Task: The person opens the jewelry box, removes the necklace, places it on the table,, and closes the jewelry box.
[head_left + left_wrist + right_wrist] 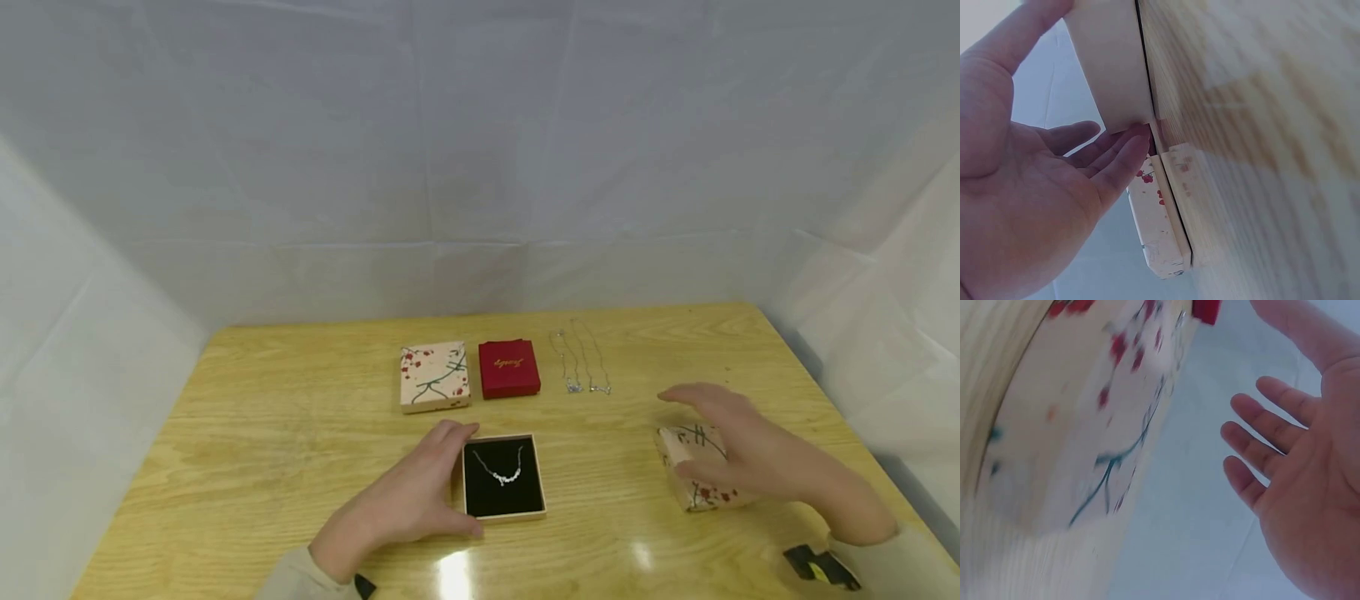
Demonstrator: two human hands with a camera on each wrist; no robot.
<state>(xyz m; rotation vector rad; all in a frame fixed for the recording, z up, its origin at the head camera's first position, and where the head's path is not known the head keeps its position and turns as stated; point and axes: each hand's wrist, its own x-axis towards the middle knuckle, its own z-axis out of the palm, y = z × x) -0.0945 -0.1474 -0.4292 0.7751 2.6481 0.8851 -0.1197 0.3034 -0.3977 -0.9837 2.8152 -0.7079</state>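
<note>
An open cream box point(504, 513) with a black lining stands on the table at the front middle. A silver necklace point(501, 478) lies on the lining in a V shape. My left hand point(423, 492) grips the box from its left side, thumb at the near edge and fingertips bent round the far edge. Off to the right lies a flower-patterned cream box lid point(678, 450), partly hidden by my right hand point(738, 446). In the right wrist view that hand is held apart from the lid, its fingers spread and holding nothing.
Behind the open box sit a flower-patterned box point(435, 375) and a red jewelry box point(510, 368) side by side. Two thin silver necklaces point(592, 358) lie to their right on the wooden table point(300, 433). White sheeting point(480, 167) hangs around the back and sides.
</note>
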